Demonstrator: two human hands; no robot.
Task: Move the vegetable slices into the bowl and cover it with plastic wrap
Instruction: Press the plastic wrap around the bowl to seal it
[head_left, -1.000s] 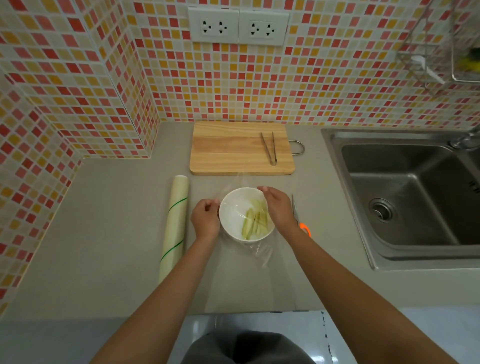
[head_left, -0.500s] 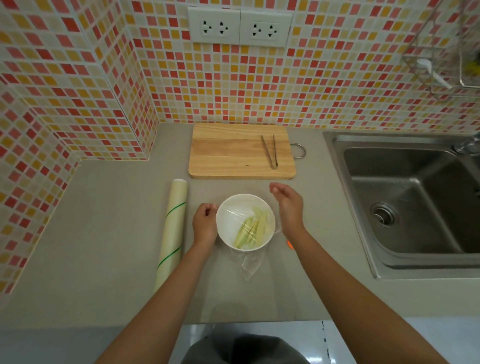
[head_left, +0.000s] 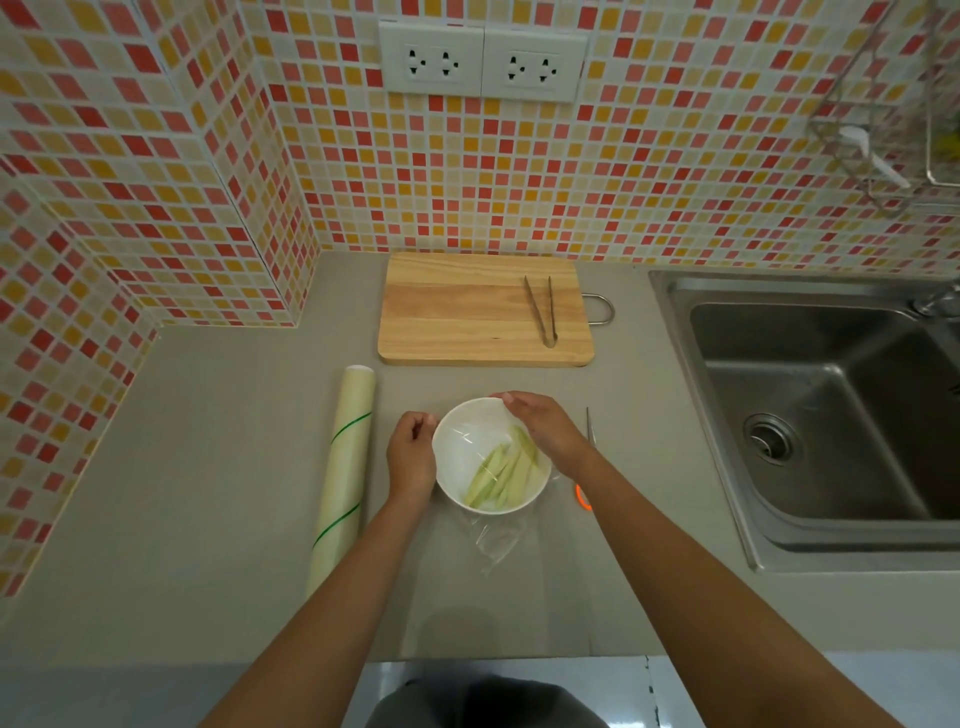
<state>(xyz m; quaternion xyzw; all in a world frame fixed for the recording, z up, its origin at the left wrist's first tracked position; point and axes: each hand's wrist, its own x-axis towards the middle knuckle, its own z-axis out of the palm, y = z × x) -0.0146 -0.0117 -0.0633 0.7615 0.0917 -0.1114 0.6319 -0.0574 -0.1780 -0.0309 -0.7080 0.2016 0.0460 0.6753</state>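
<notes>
1. Our right hand (head_left: 545, 434) lies flat across the upper right rim of the bowl (head_left: 457, 483), fingers spread narrow and pressing down on the plastic wrap (head_left: 467, 439); it holds nothing between the fingers that we can see.
2. Our left hand (head_left: 412, 457) is curled against the bowl's left wall, fingers bent in; whether it pinches film there we cannot tell.
3. The bowl sits at the centre of the frame between both hands; the vegetable slices (head_left: 501, 475) lie inside it, their long axis running from lower left to upper right, under the film.
4. A loose tail of wrap (head_left: 496, 540) hangs off the bowl's lower edge onto the counter (head_left: 208, 467), pointing toward the bottom of the frame; that side lies below both hands, the left a little nearer, so we judge the next tuck goes there.
5. Further out: the roll (head_left: 345, 467) at left, the scissors (head_left: 586, 467) at right, and the cutting board (head_left: 467, 312) with tongs (head_left: 543, 312) above.
</notes>
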